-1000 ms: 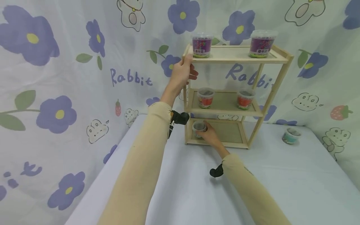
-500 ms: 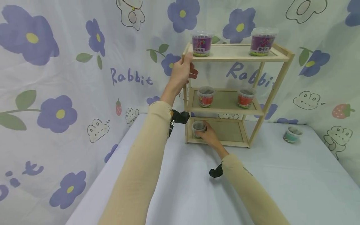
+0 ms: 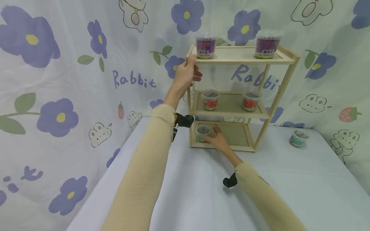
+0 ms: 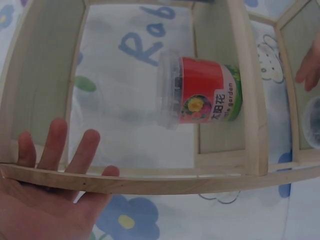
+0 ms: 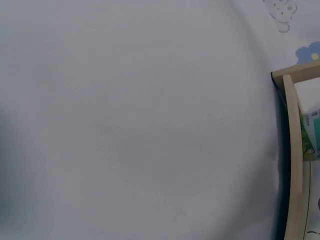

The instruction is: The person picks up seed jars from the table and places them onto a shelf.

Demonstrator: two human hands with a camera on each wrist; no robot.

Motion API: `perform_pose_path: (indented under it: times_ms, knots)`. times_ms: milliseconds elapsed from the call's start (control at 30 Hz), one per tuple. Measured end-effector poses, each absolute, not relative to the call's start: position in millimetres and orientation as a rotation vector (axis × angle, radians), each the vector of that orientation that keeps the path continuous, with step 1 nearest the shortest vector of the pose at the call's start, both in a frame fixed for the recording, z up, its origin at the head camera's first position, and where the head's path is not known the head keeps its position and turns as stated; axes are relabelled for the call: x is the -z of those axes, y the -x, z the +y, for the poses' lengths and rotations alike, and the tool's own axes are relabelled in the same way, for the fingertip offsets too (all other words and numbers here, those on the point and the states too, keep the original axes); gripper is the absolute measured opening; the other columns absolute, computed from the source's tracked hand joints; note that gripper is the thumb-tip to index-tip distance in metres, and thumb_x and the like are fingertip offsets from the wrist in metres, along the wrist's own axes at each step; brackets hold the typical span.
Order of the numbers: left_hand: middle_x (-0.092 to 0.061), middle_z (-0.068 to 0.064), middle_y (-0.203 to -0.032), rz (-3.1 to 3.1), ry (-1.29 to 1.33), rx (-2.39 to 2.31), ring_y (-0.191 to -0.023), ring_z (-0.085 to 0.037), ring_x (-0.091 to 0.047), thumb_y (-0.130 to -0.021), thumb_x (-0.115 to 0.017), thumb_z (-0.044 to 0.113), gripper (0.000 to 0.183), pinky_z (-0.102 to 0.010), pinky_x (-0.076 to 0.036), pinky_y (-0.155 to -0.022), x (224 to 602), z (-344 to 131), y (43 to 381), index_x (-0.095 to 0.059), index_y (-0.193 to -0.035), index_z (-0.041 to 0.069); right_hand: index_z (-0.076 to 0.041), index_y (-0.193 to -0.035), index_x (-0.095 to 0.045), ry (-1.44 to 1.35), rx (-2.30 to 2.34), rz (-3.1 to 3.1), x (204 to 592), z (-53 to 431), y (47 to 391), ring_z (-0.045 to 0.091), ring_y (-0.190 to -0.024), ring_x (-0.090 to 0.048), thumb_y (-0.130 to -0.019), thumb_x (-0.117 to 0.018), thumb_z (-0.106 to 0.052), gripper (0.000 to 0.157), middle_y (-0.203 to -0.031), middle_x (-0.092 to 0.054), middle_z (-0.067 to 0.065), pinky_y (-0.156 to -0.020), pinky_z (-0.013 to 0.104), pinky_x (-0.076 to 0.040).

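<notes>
A three-tier wooden shelf stands on the white table. My left hand grips its upper left corner post, thumb in front and fingers reaching past the wood in the left wrist view. On the bottom tier at the left sits a small teal-labelled plastic tub, upright. Just right of that tub is my right hand, thumb and fingers spread apart; its thumb is close to the tub, and whether it touches I cannot tell. The right wrist view catches only the tub's label at the edge, with the hand mostly out of frame.
Two purple-labelled tubs, left and right, stand on the top tier. The middle tier bears two red-labelled tubs, left and right. Another teal-labelled tub is on the table at right. A patterned curtain hangs behind.
My right hand has loosened from the teal-labelled tub and shifted slightly right, its fingers now apart from it. The tub stays on the bottom tier. My left hand keeps its place.
</notes>
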State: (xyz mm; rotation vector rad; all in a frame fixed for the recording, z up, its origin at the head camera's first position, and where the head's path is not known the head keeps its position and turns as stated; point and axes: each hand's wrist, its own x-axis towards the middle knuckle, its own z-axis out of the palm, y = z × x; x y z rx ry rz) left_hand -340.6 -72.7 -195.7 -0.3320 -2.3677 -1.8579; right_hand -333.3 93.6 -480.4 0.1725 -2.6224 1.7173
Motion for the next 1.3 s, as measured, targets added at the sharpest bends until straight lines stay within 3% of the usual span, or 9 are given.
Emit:
perform_pose_path:
  times_ms: [233,500,700,1033,1300]
  knots:
    - [-0.068,-0.003,-0.093,-2.363,0.323,1.878,-0.105,-0.029,-0.067,-0.104,-0.034,0.055,0.047,-0.035,-0.04,-0.074,196,-72,341,-0.054,-0.095,0.014,0.002,-0.156,-0.009,-0.251,-1.634,-2.648,483,120,309,0.041,-0.148,-0.019,-0.094,-0.069,-0.03,0.093,-0.161,-0.021,0.023,-0.117,0.051,-0.021]
    - [-0.067,-0.002,-0.093,-2.371,0.335,1.879,-0.107,-0.029,-0.066,-0.104,-0.033,0.056,0.045,-0.033,-0.039,-0.072,198,-75,342,-0.052,-0.092,0.017,-0.003,-0.157,-0.015,-0.326,-1.611,-2.614,479,150,273,0.035,-0.148,-0.025,-0.093,-0.07,-0.036,0.091,-0.159,-0.028,0.02,-0.118,0.048,-0.023]
    - [-0.068,-0.003,-0.096,-2.374,0.324,1.873,-0.106,-0.029,-0.066,-0.104,-0.033,0.056,0.045,-0.032,-0.039,-0.072,198,-79,342,-0.052,-0.092,0.017,-0.003,-0.157,-0.016,-0.34,-1.686,-2.563,477,171,250,0.038,-0.147,-0.025,-0.094,-0.07,-0.026,0.085,-0.158,-0.029,0.023,-0.118,0.051,-0.02]
    - [-0.067,-0.001,-0.093,-2.362,0.314,1.891,-0.106,-0.028,-0.067,-0.104,-0.033,0.055,0.044,-0.032,-0.038,-0.071,196,-76,343,-0.051,-0.089,0.018,0.001,-0.154,-0.023,-0.21,-1.645,-2.537,484,219,215,0.041,-0.143,-0.032,-0.099,-0.063,-0.029,0.074,-0.152,-0.038,0.026,-0.116,0.051,-0.022]
    - [-0.067,0.0,-0.09,-2.356,0.306,1.901,-0.101,-0.025,-0.068,-0.104,-0.034,0.055,0.044,-0.029,-0.038,-0.068,196,-72,342,-0.051,-0.088,0.018,0.003,-0.154,-0.019,-0.005,-1.62,-2.555,485,262,199,0.043,-0.144,-0.03,-0.101,-0.058,-0.036,0.077,-0.152,-0.035,0.028,-0.116,0.051,-0.023]
